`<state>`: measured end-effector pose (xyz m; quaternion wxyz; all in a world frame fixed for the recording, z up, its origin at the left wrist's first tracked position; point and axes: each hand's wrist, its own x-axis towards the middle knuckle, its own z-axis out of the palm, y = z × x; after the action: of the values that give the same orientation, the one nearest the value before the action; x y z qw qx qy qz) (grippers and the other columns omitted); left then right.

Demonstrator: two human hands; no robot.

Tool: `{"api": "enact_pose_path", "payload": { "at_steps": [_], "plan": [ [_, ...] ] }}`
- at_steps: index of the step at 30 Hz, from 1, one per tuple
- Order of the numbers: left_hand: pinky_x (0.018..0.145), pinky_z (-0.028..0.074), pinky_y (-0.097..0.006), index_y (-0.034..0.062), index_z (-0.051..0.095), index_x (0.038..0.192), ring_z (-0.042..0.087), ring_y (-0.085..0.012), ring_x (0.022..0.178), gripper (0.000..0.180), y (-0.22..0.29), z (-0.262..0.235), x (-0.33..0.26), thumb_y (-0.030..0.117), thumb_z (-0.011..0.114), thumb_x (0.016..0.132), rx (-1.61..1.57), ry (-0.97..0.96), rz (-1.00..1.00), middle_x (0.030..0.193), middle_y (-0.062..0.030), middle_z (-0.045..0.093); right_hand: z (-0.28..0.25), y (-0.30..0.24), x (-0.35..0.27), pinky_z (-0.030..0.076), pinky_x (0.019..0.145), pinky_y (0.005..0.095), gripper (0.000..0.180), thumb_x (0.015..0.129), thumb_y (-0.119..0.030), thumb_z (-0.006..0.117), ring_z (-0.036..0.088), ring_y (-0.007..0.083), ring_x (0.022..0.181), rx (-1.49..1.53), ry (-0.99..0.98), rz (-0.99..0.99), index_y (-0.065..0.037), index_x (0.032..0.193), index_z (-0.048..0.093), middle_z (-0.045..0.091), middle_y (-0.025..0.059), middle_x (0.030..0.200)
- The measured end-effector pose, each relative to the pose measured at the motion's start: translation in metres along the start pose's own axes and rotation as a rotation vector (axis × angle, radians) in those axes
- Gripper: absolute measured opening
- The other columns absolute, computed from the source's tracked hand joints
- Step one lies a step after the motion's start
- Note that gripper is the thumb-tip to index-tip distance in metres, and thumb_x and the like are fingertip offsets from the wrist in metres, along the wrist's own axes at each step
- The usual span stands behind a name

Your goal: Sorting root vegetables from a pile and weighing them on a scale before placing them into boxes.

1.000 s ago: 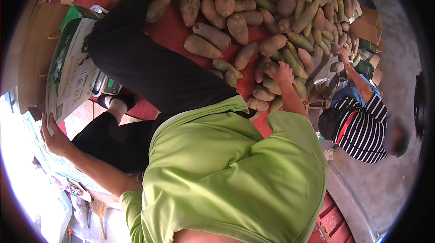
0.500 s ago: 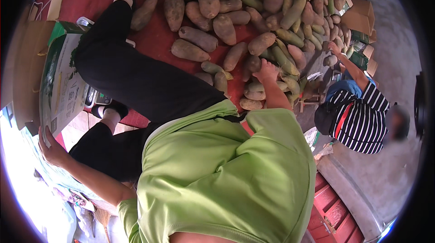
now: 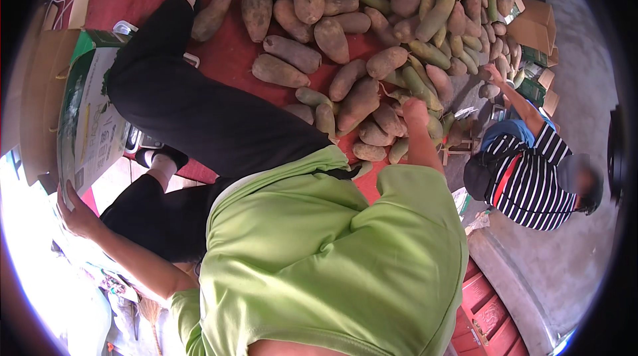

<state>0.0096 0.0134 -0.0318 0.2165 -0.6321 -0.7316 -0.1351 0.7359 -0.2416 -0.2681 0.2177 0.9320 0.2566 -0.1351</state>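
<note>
My right hand (image 3: pixel 415 111) reaches out over my green shirt onto a big pile of brown and green oblong tubers (image 3: pixel 345 44) lying on a red mat (image 3: pixel 226 57). Its fingers curl down among the tubers at the near edge of the pile; I cannot see whether they grip one. My left hand (image 3: pixel 73 208) is far out at the left and clasps the lower edge of a green and white printed cardboard box (image 3: pixel 93 123). My black-trousered legs (image 3: pixel 199 117) stretch between the box and the pile.
Another person in a striped shirt (image 3: pixel 531 183) crouches at the right and stretches a hand (image 3: pixel 493 72) to the pile's far side. Brown cartons (image 3: pixel 535 24) stand at the upper right. Red crates (image 3: pixel 492 316) sit at the lower right.
My right hand's spread fingers have curled down onto the tubers. My left hand stays on the box edge. The other person's arm has stretched further toward the pile.
</note>
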Motion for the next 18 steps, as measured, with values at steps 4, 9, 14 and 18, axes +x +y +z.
{"api": "enact_pose_path", "payload": {
  "at_steps": [4, 9, 14, 18],
  "plan": [
    [0.071, 0.05, -0.031, 0.0126, 0.071, 0.094, 0.066, -0.0204, 0.081, 0.02, 0.008, 0.006, 0.002, 0.026, 0.069, 0.079, -0.034, -0.015, -0.046, 0.093, -0.0047, 0.069, 0.065, 0.054, 0.028, 0.049, 0.082, 0.0396, 0.024, 0.084, -0.025, 0.052, 0.061, 0.0291, 0.098, -0.15, -0.243, -0.269, -0.012, 0.098, 0.066, 0.063, 0.0149, 0.103],
    [0.071, 0.05, -0.031, 0.0132, 0.07, 0.095, 0.066, -0.0208, 0.079, 0.019, 0.0, 0.005, 0.003, 0.024, 0.07, 0.079, -0.019, 0.013, 0.014, 0.09, -0.0046, 0.069, 0.068, 0.02, 0.022, 0.051, 0.077, 0.0382, 0.02, 0.082, -0.024, 0.054, 0.064, 0.0275, 0.09, -0.156, -0.134, -0.177, -0.014, 0.091, 0.069, 0.066, 0.0135, 0.094],
    [0.072, 0.05, -0.031, 0.0131, 0.07, 0.095, 0.066, -0.0204, 0.079, 0.019, 0.001, -0.005, 0.002, 0.021, 0.069, 0.078, 0.007, 0.053, 0.037, 0.089, -0.0048, 0.069, 0.001, -0.06, 0.004, 0.05, 0.078, 0.0393, 0.024, 0.085, -0.028, 0.051, 0.064, 0.0291, 0.088, 0.51, -0.179, -0.268, -0.014, 0.09, 0.07, 0.066, 0.0149, 0.089],
    [0.074, 0.049, -0.032, 0.0153, 0.07, 0.095, 0.065, -0.0213, 0.082, 0.018, 0.021, -0.006, 0.005, 0.02, 0.07, 0.077, -0.068, 0.038, 0.031, 0.09, -0.0048, 0.068, -0.031, -0.1, -0.01, 0.046, 0.068, 0.0339, 0.024, 0.084, -0.027, 0.054, 0.06, 0.0226, 0.072, 0.716, -0.147, -0.312, -0.01, 0.081, 0.07, 0.061, 0.009, 0.07]
  ]
}}
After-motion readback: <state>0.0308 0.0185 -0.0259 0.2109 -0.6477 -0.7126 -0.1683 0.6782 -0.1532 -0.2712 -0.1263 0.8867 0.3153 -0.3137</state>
